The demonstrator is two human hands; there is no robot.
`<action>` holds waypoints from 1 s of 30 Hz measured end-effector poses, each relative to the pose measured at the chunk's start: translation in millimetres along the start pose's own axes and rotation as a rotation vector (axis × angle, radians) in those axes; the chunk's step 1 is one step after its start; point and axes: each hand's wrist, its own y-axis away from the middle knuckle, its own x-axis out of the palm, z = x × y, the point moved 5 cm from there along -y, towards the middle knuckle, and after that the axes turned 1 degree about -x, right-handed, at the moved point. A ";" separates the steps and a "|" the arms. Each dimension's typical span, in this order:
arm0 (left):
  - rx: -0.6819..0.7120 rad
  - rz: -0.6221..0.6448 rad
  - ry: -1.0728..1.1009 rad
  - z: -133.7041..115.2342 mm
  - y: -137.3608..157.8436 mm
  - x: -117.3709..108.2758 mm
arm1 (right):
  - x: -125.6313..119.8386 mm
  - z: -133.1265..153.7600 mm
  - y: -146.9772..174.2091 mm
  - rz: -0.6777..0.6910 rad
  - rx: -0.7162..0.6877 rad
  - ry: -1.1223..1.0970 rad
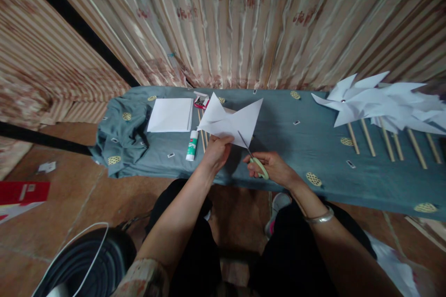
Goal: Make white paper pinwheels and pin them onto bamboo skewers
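Left hand (216,151): fingers closed on the near edge of a white paper sheet (232,120), pinching it and holding it raised above the bench (278,125). The sheet is already cut and folded into pointed flaps.

Right hand (275,167): fingers closed through the green handles of a pair of scissors (253,157). The blades point toward 11 o'clock and enter the sheet's lower edge. A metal bangle (318,216) sits on the right wrist.

The sheet lies just beyond both hands, at 12 o'clock from them, over the near-centre of the bench.

Surroundings, working outward. At 9 o'clock from the left hand, a glue stick (192,145) lies on the grey-blue cloth, with thin wooden sticks (202,137) just beside it. At 10 o'clock, a stack of white paper (170,114) lies flat; a small red-and-white box (201,100) sits near its right corner. At 2 o'clock from the right hand, well apart, finished white pinwheels (369,102) on wooden sticks lie in a row along the bench. A striped curtain (244,23) hangs behind.
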 end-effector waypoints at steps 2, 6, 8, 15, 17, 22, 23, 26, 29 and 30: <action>0.007 0.010 0.005 -0.2 0.1 -0.1 | 0.1 -0.6 -0.6 -0.003 0.005 -0.005; 0.004 0.025 -0.003 1.2 1.6 -0.1 | 0.2 -0.1 -1.4 -0.013 -0.001 -0.009; -0.012 0.023 -0.010 3.1 2.6 0.0 | 0.5 1.2 -1.4 -0.012 -0.012 -0.007; -0.018 0.011 -0.008 4.0 3.9 0.5 | -1.2 -0.6 -2.3 -0.035 0.001 -0.029; -0.015 0.010 -0.012 3.7 3.7 0.3 | -1.5 -2.1 -3.1 -0.036 0.009 -0.027; -0.037 0.006 -0.027 8.3 2.8 -0.7 | -0.5 1.4 -3.8 -0.039 -0.024 -0.013; -0.048 0.002 -0.025 9.9 2.9 -1.2 | -0.2 2.4 -3.7 -0.042 -0.027 -0.014; -0.065 -0.002 -0.021 12.6 3.4 -2.3 | -0.1 3.0 -3.7 -0.056 -0.018 -0.020; -0.054 0.006 -0.023 11.9 4.0 -2.1 | -0.4 2.4 -4.1 -0.063 -0.020 -0.013; -0.052 0.006 -0.023 11.5 4.0 -1.9 | -0.5 2.3 -4.3 -0.062 -0.025 -0.008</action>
